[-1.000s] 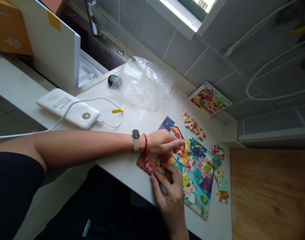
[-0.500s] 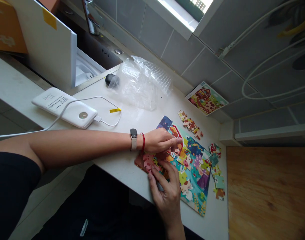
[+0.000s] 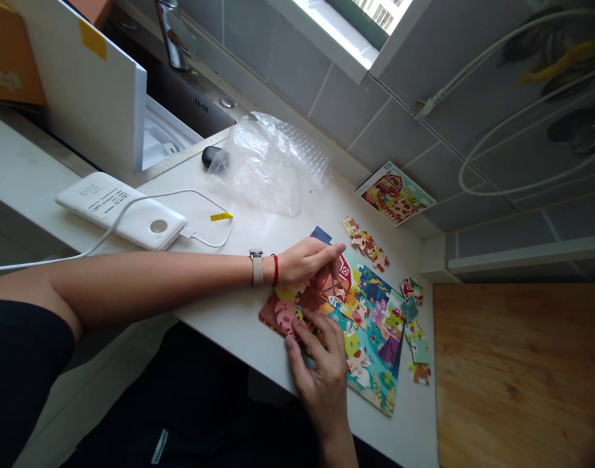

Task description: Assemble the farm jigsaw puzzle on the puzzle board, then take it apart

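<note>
A drag by the right hand (image 3: 324, 377), its fingers parted, risked skewing the puzzle (image 3: 368, 337); the left hand's (image 3: 303, 261) grip was unclear.

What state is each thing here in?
Puzzle: flat, partly hidden
Side pieces: off the puzzle
Card: apparently leaning on the wall
Bag: crumpled
Power bank: cable plugged in
Watch: strapped on
Left hand: curled over the puzzle
Right hand: bent, on the puzzle

Legible text: no sure reading | power bank (image 3: 134, 221), left: large grey characters unclear, black print too small | yellow cable tag (image 3: 222, 216), left of centre: dark print, unreadable | orange box (image 3: 14, 52), upper left: pale puzzle-piece emblem (image 3: 7, 79)
</note>
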`<state>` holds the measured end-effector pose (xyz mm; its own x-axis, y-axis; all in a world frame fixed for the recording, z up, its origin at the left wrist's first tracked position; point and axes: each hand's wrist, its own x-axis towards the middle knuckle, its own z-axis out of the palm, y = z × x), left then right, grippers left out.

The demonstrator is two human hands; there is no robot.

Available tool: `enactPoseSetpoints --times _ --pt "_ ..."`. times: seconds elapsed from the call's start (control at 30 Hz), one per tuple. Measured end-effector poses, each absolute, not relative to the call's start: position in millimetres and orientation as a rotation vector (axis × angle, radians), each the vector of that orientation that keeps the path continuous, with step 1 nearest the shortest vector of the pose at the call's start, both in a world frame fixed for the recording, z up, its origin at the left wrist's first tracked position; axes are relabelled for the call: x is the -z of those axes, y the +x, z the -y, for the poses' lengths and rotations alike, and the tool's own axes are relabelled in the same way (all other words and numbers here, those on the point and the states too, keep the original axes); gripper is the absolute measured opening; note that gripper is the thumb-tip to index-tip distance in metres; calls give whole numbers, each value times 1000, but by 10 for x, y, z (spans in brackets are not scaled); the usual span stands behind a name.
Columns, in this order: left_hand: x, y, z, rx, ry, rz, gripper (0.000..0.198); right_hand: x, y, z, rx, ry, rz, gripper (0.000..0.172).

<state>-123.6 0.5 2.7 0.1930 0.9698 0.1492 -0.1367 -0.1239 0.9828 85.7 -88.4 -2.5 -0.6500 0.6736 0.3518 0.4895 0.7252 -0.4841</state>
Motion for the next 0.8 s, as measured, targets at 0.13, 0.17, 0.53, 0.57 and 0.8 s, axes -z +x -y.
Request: enactPoseSetpoints --times 0.13,0.17,0.53,0.57,0.8 --pt "-39 -1367 -172 -1424 1190 -1072 83 21 855 902 -484 -891 2396 25" --pt "-46 -1411 -212 -1478 1190 -1130 84 21 854 905 -480 -893 2397 25" --pt "90 -1759 -444 -1371 1542 -1655 78 35 859 895 -456 -868 2380 23" --pt "105 -1757 -447 -1350 1541 -1642 78 39 862 894 -455 -863 2375 22" --pt "156 -1719 -447 -1117 1762 -1563 72 35 863 890 -449 -864 2354 20"
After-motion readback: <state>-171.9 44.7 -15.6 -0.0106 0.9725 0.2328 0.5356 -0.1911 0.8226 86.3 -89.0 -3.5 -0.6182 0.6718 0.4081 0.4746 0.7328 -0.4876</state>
